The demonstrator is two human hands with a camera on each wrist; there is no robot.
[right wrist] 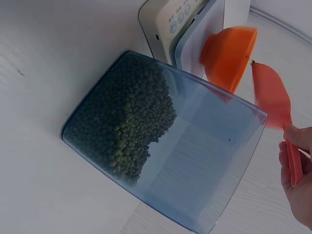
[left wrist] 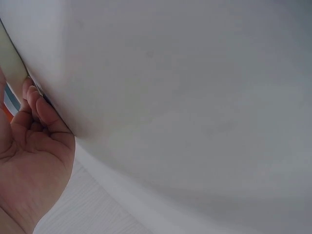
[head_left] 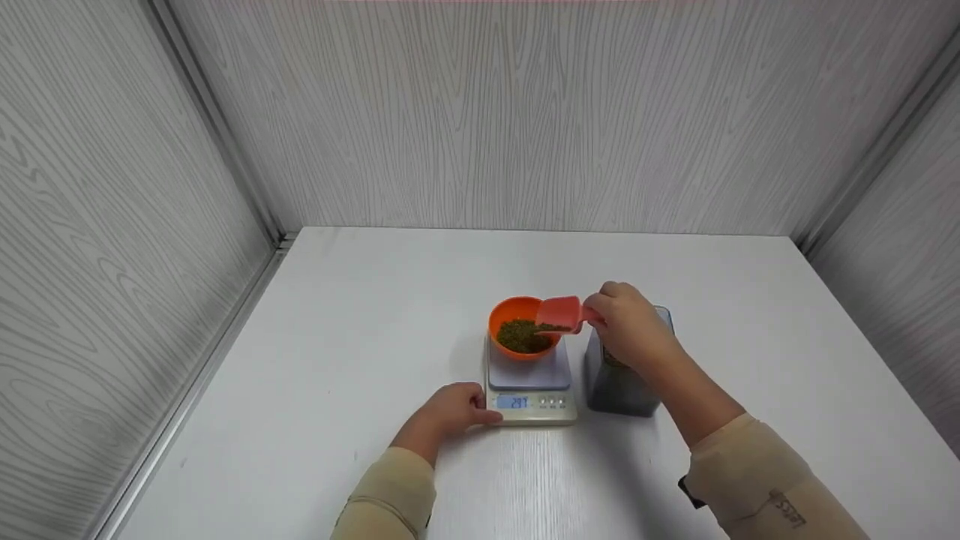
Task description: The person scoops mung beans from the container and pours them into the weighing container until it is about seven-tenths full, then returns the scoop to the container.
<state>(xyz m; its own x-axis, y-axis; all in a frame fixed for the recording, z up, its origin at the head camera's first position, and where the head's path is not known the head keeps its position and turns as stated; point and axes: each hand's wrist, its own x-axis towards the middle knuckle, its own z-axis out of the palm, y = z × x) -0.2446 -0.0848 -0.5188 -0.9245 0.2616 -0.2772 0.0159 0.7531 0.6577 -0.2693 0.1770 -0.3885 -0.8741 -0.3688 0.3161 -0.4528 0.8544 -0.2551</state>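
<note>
From my remote station, I am taking the rectangular off-white digital scale [head_left: 529, 377] as dial centre. The round orange bowl [head_left: 504, 316] is sitting at 12 o'clock on its weighing plate, holding small green beans [head_left: 519, 339]. At 8 o'clock, the left-hand grip [head_left: 454, 409] is grasping the scale's near corner, thumb lying at the front edge. At 2 o'clock, the right-hand grip [head_left: 626, 322] is grasping the translucent red plastic scoop [head_left: 559, 310] by its handle; the scoop is tilting over the bowl's 3 o'clock rim, carrying beans at its lip. At 3 o'clock, the blue-tinted transparent rectangular container [head_left: 626, 397], partly filled with green beans, is standing beside the scale on the white tabletop [head_left: 360, 315].
</note>
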